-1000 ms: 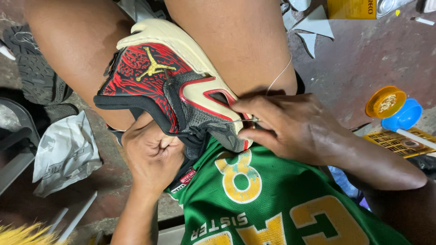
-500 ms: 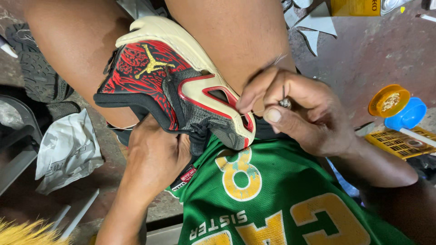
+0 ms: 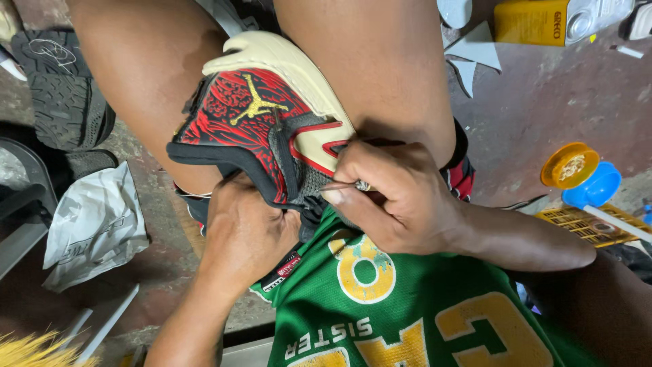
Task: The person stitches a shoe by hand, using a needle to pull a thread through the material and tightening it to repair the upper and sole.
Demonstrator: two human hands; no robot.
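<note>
A red, black and cream sneaker [image 3: 258, 115] is wedged between my bare knees, sole side up and away from me. My left hand [image 3: 244, 231] grips the shoe from below at its black collar, fingers curled into the opening. My right hand [image 3: 401, 200] rests against the shoe's cream side near the heel. It pinches a thin metal needle [image 3: 354, 185] between thumb and forefinger, with the tip pointing left at the mesh. I wear a green jersey [image 3: 407, 312] with yellow lettering. No thread is clearly visible.
An orange lid [image 3: 569, 165] and a blue cup [image 3: 599, 187] sit on the floor at right, above a yellow grid-like piece [image 3: 591, 224]. A yellow carton [image 3: 533, 20] lies top right. A crumpled white bag [image 3: 95, 224] and a black shoe [image 3: 61, 88] lie at left.
My right hand lifted away to the right half a second ago, then came back down against the shoe's side with the needle. My left hand kept its grip under the shoe.
</note>
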